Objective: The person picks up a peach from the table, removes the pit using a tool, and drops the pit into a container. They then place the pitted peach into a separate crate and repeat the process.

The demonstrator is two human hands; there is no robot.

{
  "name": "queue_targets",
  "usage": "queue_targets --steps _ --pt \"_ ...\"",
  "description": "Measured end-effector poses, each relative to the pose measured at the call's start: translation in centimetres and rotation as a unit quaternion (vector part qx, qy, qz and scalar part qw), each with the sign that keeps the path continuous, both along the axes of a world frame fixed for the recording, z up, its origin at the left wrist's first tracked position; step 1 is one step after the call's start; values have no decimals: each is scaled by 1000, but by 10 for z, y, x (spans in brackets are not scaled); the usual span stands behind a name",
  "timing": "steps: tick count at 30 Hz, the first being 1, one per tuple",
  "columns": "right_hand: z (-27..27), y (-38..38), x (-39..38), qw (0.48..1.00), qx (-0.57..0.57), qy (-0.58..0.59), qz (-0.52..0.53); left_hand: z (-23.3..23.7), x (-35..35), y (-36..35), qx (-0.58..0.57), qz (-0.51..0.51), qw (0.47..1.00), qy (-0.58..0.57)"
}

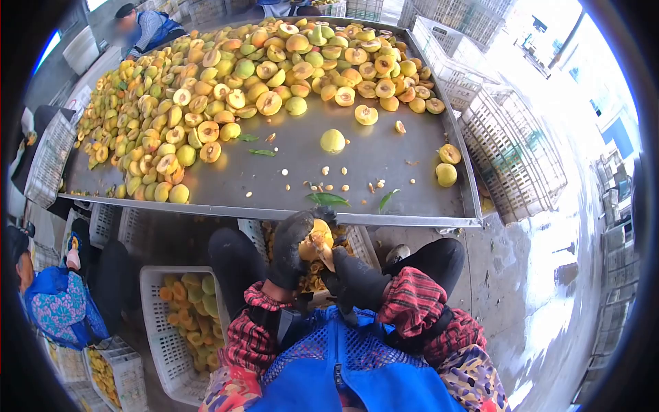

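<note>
My left hand (292,250), in a dark glove, is closed around a cut yellow peach (318,237) above my lap, just below the table's front edge. Close against it on the right is my right hand (357,278), also in a dark glove, with its fingers curled in. A narrow piece sticks out between the right fingers and the peach; whether it is a tool or part of the fruit I cannot make out. Beneath both hands, a crate (369,248) with cut peach pieces stands between my knees, partly hidden.
A metal table (274,182) with a raised rim bears a heap of halved peaches (206,89), loose pits and leaves. A white crate (152,329) of peach halves stands at my left. Stacked crates (511,151) are at the right. Co-workers sit left (62,295) and far left (154,31).
</note>
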State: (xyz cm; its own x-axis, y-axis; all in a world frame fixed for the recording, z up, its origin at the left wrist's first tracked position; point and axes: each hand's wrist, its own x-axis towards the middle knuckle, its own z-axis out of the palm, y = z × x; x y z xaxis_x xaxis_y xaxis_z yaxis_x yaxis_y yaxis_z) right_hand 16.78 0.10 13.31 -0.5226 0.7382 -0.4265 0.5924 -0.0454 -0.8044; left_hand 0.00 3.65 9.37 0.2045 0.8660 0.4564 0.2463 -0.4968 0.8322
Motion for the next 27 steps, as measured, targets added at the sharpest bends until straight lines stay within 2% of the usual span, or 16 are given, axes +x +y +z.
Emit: queue_targets --steps 1,3,6,8,11,15,18,21,22,24,25,26,27 --pt "4 3 0 997 -71 13 4 0 -2 4 3 -20 1000 5" --pt "-7 4 2 994 -94 47 6 -5 -10 10 10 -61 998 15" --pt "-8 7 2 992 -112 48 17 -20 -19 10 111 -22 993 41" --pt "-6 8 0 990 -134 36 11 -47 -25 12 88 -18 995 41" --pt "-7 9 -7 982 -181 49 -23 -49 -25 10 49 -6 999 19" --pt "-18 6 -11 967 -216 115 -75 -10 -14 2 -20 8 1000 -17" --pt "-18 8 -15 954 -241 148 -97 -44 -11 6 -126 15 980 -152" --pt "-12 7 -18 943 -269 159 -113 -91 -15 13 -53 73 996 -26" --pt "-10 8 -20 940 -278 160 -117 -66 -14 12 -19 68 997 -13" --pt "-6 9 -19 959 -231 128 -103 -23 -13 8 48 58 997 11" --pt "-5 9 -18 967 -208 110 -97 -35 -14 10 25 65 997 -14" --pt "-10 9 -15 989 -116 57 -67 -56 -14 14 2 73 997 -39" --pt "-16 8 -13 999 -22 3 -35 -52 -12 16 -21 81 994 -64"
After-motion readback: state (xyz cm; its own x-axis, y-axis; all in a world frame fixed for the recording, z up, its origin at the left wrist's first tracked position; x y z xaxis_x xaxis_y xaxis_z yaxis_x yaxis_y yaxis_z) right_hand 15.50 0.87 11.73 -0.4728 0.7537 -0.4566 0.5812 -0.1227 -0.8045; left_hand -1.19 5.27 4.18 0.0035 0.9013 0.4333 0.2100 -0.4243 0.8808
